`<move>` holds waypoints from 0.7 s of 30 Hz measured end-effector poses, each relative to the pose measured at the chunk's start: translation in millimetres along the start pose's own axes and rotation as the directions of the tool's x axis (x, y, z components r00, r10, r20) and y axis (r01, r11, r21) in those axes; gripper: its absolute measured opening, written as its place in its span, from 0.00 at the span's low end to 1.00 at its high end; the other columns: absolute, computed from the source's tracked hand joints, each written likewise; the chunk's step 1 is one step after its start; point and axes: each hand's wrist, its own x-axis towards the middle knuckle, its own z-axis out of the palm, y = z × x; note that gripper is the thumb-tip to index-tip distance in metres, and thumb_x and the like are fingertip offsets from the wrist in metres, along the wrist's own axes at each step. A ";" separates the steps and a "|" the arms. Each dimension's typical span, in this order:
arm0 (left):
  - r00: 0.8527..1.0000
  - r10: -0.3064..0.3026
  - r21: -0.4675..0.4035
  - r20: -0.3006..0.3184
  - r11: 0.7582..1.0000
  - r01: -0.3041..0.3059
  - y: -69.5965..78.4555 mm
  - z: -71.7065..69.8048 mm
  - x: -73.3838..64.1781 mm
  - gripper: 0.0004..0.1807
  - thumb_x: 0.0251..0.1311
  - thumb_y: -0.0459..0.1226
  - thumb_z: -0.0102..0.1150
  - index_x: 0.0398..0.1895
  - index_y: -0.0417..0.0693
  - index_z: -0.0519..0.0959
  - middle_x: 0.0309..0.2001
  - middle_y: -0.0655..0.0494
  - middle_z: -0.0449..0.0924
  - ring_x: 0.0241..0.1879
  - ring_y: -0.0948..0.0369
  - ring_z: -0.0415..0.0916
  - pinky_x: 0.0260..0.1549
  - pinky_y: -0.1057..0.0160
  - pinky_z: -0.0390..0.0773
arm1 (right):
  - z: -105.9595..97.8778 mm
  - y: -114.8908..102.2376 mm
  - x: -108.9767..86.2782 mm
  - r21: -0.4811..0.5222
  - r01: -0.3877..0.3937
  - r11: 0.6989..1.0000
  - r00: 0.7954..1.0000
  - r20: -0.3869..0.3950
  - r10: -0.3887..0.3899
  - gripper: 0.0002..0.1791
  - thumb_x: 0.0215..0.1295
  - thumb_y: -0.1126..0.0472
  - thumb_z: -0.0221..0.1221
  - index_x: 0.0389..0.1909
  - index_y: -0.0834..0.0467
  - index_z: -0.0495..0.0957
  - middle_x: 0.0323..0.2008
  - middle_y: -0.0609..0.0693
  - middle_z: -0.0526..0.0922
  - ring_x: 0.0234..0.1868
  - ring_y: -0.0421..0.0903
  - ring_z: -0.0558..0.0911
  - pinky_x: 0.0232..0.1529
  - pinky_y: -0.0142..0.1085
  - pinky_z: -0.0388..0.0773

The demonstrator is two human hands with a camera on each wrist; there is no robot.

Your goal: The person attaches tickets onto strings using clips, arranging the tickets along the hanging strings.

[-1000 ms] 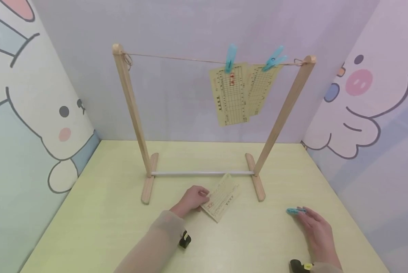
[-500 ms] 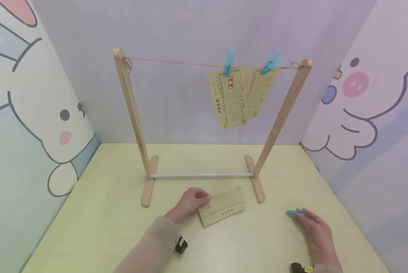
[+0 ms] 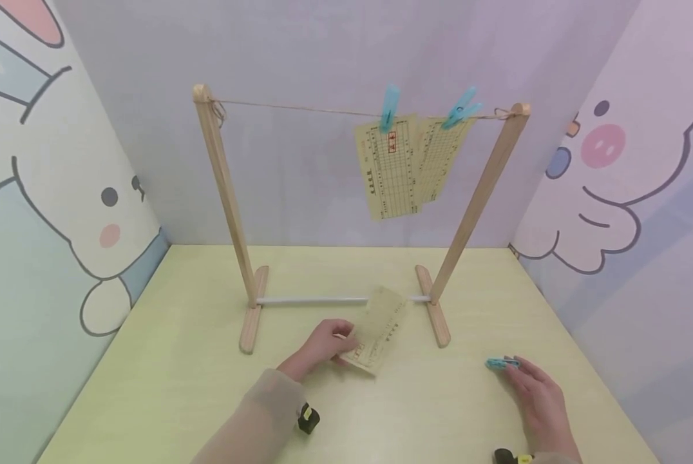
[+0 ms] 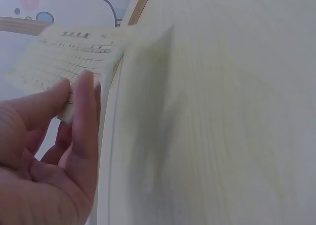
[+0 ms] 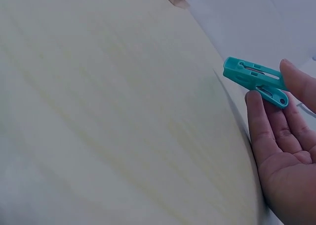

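My left hand (image 3: 326, 341) pinches one end of a yellowish printed paper slip (image 3: 377, 328) between thumb and fingers, in front of the rack. In the left wrist view the slip (image 4: 74, 52) extends away from the fingertips, above the table, its far end blurred. At the right, my right hand (image 3: 538, 393) holds a teal clothespin (image 3: 502, 363). The right wrist view shows this clothespin (image 5: 256, 79) with the thumb on one handle and fingertips under the other, its handles spread and its clamping end pointing away from the hand.
A wooden rack with a left post (image 3: 225, 193) and right post (image 3: 480, 200) stands behind the hands, a string (image 3: 300, 107) tied between them. Two slips hang there, the front one (image 3: 389, 167) under a blue clothespin (image 3: 389, 108), the rear under another (image 3: 461, 109). A pale bar (image 3: 312, 301) joins the feet.
The slip in my left hand swung from slanting upward to lying nearly sideways, then back to slanting up toward the rack's bar. My right hand and its clothespin have stayed in place.
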 end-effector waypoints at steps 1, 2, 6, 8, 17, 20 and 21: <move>1.000 0.003 0.012 -0.002 1.000 -0.003 -0.1 0.2 0.4 0.17 0.61 0.34 0.65 0.52 0.35 0.80 0.44 0.48 0.80 0.33 0.62 0.80 0.26 0.60 0.84 | 0.1 -0.3 -0.2 0.001 0.000 1.000 1.000 0.001 0.000 0.15 0.69 0.67 0.59 0.49 0.44 0.80 0.42 0.34 0.86 0.47 0.28 0.83 0.51 0.23 0.78; 1.000 0.006 0.024 -0.005 1.000 -0.005 -0.1 0.5 0.7 0.16 0.61 0.35 0.66 0.50 0.36 0.81 0.43 0.50 0.81 0.32 0.63 0.80 0.25 0.62 0.84 | -0.1 -0.4 -0.4 -0.004 -0.003 1.000 1.000 0.001 0.003 0.15 0.69 0.66 0.59 0.49 0.44 0.79 0.42 0.33 0.86 0.47 0.28 0.83 0.51 0.23 0.78; 1.000 0.029 0.063 -0.008 0.998 -0.029 -3.8 3.0 2.7 0.10 0.60 0.35 0.67 0.42 0.39 0.84 0.37 0.53 0.85 0.25 0.66 0.78 0.22 0.65 0.81 | -2.4 -0.4 -0.3 -0.032 -0.019 0.999 1.000 -0.006 0.018 0.15 0.69 0.65 0.60 0.48 0.41 0.78 0.42 0.31 0.86 0.47 0.26 0.82 0.50 0.21 0.77; 0.999 0.035 0.058 -0.004 0.998 -0.035 -5.7 4.5 2.0 0.08 0.59 0.33 0.67 0.40 0.38 0.85 0.35 0.54 0.86 0.23 0.66 0.77 0.22 0.65 0.81 | -3.6 0.1 0.1 -0.038 -0.019 0.999 1.000 -0.007 0.019 0.14 0.69 0.65 0.59 0.43 0.40 0.79 0.41 0.31 0.86 0.46 0.26 0.82 0.50 0.21 0.77; 0.999 0.030 0.007 -0.015 1.000 -0.030 -5.7 8.1 -1.9 0.11 0.65 0.34 0.61 0.44 0.32 0.82 0.42 0.42 0.85 0.29 0.57 0.85 0.35 0.61 0.86 | -4.1 2.4 -1.4 -0.011 0.018 1.000 1.000 0.022 -0.018 0.14 0.70 0.67 0.58 0.41 0.41 0.81 0.41 0.34 0.87 0.47 0.27 0.83 0.50 0.22 0.78; 0.998 0.025 -0.020 -0.050 0.999 -0.026 -3.3 7.7 -2.7 0.16 0.66 0.28 0.54 0.54 0.25 0.76 0.54 0.30 0.78 0.31 0.52 0.87 0.39 0.59 0.86 | -3.0 2.9 -1.4 0.017 0.036 0.999 0.999 0.029 -0.037 0.15 0.70 0.68 0.58 0.40 0.41 0.83 0.41 0.35 0.87 0.46 0.29 0.83 0.51 0.22 0.78; 0.998 0.023 -0.033 -0.055 0.999 -0.025 -2.3 7.2 -3.1 0.17 0.66 0.27 0.53 0.55 0.23 0.74 0.55 0.28 0.76 0.31 0.51 0.87 0.39 0.58 0.86 | -2.7 2.8 -1.4 0.022 0.043 0.999 0.999 0.031 -0.043 0.15 0.70 0.68 0.58 0.40 0.41 0.83 0.41 0.35 0.87 0.46 0.29 0.83 0.51 0.22 0.78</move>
